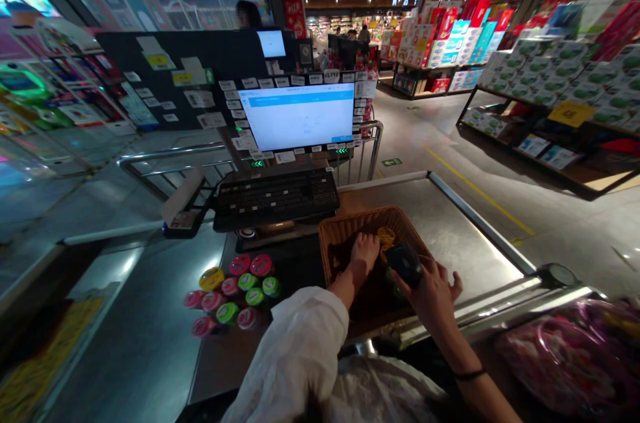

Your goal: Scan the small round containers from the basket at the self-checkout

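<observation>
Supermarket checkout lane, with a steel counter (465, 243), a bright monitor (297, 116) up top center and a keyboard (276, 196) just below it. Left hand (364, 253) rests fingers-together inside a wicker basket (345, 230). Right hand (430, 293) grips a dark handheld thing (404, 264) above the basket, maybe a phone, tough to tell. Pink and green-lidded tubs (230, 293) sit stacked left of the basket.

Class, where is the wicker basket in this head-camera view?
In the lower middle of the head view, the wicker basket sits on the steel checkout counter, just right of the black keyboard, with the person's left hand reaching into it.
</observation>
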The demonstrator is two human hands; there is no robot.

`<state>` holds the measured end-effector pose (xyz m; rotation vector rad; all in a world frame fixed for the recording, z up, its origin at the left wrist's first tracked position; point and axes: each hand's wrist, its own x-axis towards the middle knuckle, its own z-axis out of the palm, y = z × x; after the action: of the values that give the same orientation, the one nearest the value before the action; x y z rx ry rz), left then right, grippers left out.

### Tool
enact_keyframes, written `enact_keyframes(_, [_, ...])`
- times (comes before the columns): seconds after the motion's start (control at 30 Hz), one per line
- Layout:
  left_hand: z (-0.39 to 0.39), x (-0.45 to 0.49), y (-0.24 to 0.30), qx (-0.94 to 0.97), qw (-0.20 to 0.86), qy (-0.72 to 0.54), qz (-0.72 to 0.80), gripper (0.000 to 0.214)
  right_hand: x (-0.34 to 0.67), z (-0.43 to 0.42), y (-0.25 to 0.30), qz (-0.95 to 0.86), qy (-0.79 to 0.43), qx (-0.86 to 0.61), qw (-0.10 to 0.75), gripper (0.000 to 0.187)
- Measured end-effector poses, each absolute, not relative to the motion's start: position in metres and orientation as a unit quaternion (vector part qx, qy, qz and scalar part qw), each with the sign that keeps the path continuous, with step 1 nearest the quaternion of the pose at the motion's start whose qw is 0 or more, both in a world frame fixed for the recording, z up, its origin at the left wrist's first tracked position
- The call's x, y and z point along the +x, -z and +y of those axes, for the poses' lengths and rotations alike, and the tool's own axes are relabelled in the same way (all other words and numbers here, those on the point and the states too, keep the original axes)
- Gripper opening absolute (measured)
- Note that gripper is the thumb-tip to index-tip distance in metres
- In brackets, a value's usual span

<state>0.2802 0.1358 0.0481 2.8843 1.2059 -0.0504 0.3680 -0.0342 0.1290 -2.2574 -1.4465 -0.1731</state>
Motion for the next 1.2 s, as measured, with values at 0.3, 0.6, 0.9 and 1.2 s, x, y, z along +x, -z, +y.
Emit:
enact_keyframes(0.3, [0.136, 0.261, -0.072, 0.911, 0.007, 0.007, 0.413, 0.021, 0.368, -0.035, -0.125, -0.516, 0.07, -0.821, 0.236, 0.067])
enact_keyframes(0.6, [0.1, 0.177, -0.127, 0.912, 0.019, -0.123, 0.392, 0.062, 0.364, -0.041, -0.127, -0.523, 0.046, -0.817, 0.239, 0.072])
enact_keyframes(0.9, [0.049, 0.054, -0.14, 0.881, -0.192, -0.324, 0.286, 0.046, 0.316, -0.049, -0.135, -0.615, -0.044, -0.724, 0.309, 0.051])
enact_keyframes(1.2, [0.047, -0.002, -0.143, 0.873, -0.28, -0.332, 0.222, 0.028, 0.259, -0.044, -0.144, -0.652, -0.139, -0.672, 0.323, 0.047])
